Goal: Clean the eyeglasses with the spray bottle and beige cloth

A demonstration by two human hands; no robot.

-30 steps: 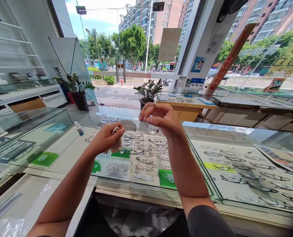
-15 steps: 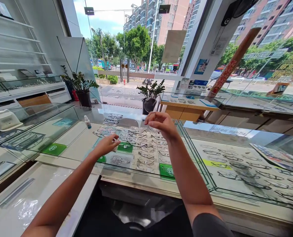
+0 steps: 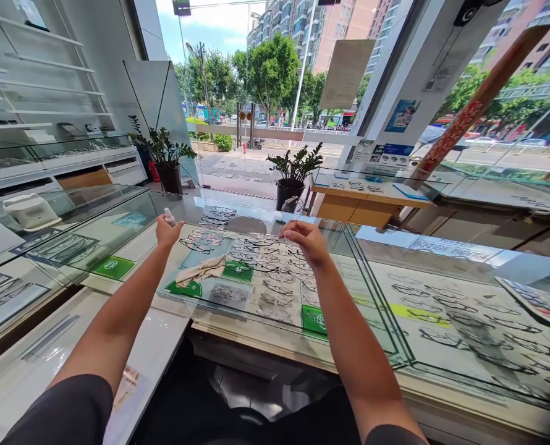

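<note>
My left hand (image 3: 164, 235) is closed around a small spray bottle (image 3: 168, 216) over the left part of the glass counter. Only the bottle's white top shows above the fingers. To the right, my right hand (image 3: 306, 240) pinches a pair of thin-rimmed eyeglasses (image 3: 293, 206), held up above the counter with a lens raised. A crumpled beige cloth (image 3: 203, 272) lies on the glass between my arms, partly over a green card (image 3: 182, 289). Rows of eyeglass frames (image 3: 275, 287) show at the counter between my hands.
The glass display counter (image 3: 251, 314) stretches across in front of me. On the right, a further glass case holds many frames (image 3: 446, 309) and a magazine (image 3: 534, 303). Potted plants (image 3: 290, 170) stand beyond the counter, before a large window. A white machine (image 3: 31, 211) sits at the left.
My left hand has moved left and away from me and taken hold of the spray bottle, which stood on the counter. The beige cloth now lies on the glass. The eyeglasses remain in my right hand.
</note>
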